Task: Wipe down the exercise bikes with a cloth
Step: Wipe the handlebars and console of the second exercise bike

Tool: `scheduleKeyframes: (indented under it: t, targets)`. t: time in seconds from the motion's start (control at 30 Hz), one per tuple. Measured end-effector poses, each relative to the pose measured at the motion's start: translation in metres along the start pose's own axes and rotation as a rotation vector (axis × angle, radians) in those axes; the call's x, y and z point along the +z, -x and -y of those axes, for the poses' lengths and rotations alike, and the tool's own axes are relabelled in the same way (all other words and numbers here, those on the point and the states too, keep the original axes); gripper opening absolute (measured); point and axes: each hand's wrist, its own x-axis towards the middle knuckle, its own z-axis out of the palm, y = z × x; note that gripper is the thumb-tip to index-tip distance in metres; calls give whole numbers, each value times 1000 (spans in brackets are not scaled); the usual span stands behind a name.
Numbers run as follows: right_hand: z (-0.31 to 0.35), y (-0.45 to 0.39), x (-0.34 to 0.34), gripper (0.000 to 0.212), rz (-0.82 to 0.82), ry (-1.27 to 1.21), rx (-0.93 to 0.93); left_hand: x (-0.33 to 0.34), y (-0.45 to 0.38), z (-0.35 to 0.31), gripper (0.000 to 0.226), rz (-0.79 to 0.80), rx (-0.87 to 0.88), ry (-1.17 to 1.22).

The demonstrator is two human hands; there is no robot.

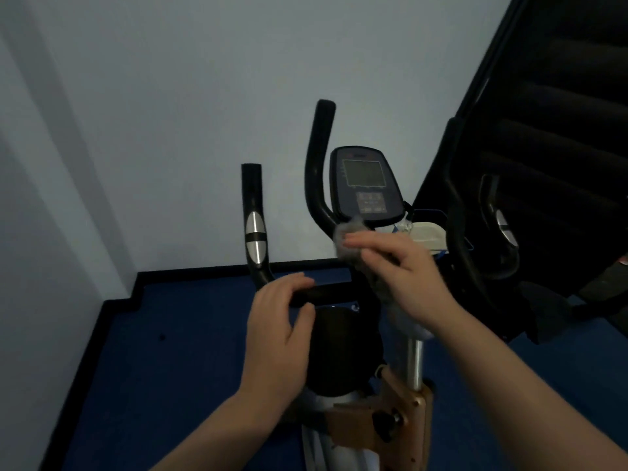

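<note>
Holding the cloth (351,237) in my right hand (404,273), I have the fingers closed over it, and it bunches out past the fingertips and hangs a little below the palm. The bunched part is just under the lower edge of the console (365,183) and seems to touch the base of the curved inner bar (317,164); because of the blur I cannot tell if it really presses there. My left hand (282,331) is lower and to the left of this grip. It is half open, curled around the horizontal handlebar (326,294), with the thumb under it, but I cannot tell if it grips firmly. Further left from it stands the outer handle (254,226) with the metal sensor plates. To the right of the cloth, a pale object (426,234) lies in the holder behind the console, and beyond that is the handle of a second bike (499,229).

I judge that the wiping of this bike is in the middle, around the console. What could go wrong: the cloth may press the console buttons if I move up with too much force. The loose hanging end may catch on the pale object and pull it out of the holder. Also, the bike may rock if my left hand does not steady the bar.
</note>
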Motion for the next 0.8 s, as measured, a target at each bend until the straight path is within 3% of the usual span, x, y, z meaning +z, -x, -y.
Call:
scheduleKeyframes:
  t: [0.13, 0.33, 0.43, 0.7, 0.8]
  targets:
    - [-3, -7, 22, 19, 407, 169, -97, -28, -3, 17, 28, -178, -111, 6]
    - [-16, -12, 14, 33, 410, 397, -289, -57, -9, 32, 27, -193, -232, -17]
    - [-11, -13, 24, 36, 354, 414, -301, -63, -13, 33, 27, -202, -245, -14]
    - [6, -26, 65, 33, 281, 145, -7, -59, -32, 41, 26, -172, -251, 17]
    - [17, -33, 80, 30, 252, 158, 98, -62, -43, 44, 26, -150, -238, 41]
